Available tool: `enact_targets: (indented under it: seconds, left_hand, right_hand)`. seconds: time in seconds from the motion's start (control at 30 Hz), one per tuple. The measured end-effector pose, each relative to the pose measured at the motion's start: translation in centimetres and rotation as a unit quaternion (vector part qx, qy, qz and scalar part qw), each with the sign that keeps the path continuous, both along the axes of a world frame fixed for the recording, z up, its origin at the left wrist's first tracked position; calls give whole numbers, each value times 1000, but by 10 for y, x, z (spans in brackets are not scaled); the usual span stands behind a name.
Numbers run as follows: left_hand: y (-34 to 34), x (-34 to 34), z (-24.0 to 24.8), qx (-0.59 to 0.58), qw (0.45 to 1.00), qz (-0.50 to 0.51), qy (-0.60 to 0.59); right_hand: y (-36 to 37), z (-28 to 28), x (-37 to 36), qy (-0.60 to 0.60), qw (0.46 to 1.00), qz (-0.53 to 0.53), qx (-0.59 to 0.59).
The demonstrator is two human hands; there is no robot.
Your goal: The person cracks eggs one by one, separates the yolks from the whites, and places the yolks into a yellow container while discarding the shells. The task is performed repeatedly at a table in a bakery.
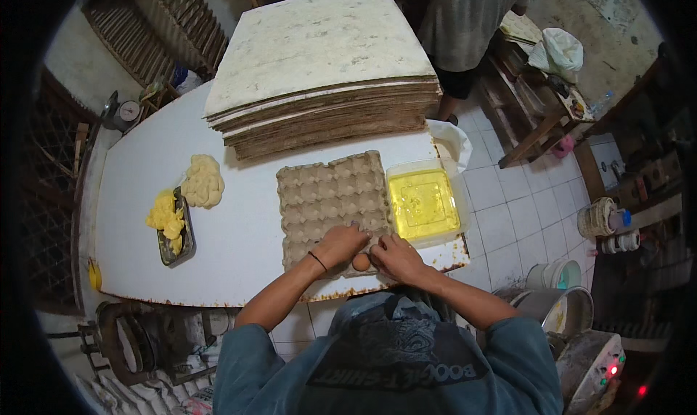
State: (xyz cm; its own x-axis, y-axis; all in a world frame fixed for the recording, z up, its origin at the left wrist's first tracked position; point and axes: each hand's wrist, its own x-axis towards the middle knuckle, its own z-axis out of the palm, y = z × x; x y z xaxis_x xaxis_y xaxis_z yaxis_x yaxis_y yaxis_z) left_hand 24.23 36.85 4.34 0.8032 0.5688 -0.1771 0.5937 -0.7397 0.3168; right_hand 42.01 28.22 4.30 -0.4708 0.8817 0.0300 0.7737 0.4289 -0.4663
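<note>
A grey-brown cardboard egg tray lies at the table's front edge, its visible cups mostly bare. One brown egg sits in its near right corner, between my hands. My left hand, with a dark band at the wrist, rests over the tray's near part, its fingers bent together. Close beside the egg, my right hand has curled fingers. Whatever either hand pinches is hidden by the fingers. Right of the tray stands a clear plastic tub with yellow liquid inside.
A tall stack of floury boards fills the table's back. On the left lie pale dough and a dark tray with a soft yellow mass. A person stands behind the table. A metal mixing bowl is at right.
</note>
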Motion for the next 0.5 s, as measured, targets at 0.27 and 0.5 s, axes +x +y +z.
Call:
enact_targets:
  seconds: [0.27,0.5]
  left_hand:
    - [8,-3,17,-105,984,98,-105]
    - [-13,53,29,-596,471,346,-551]
  right_hand:
    - [4,11,63,607,675,-292,-301]
    - [12,9,98,779,468,-298,-293]
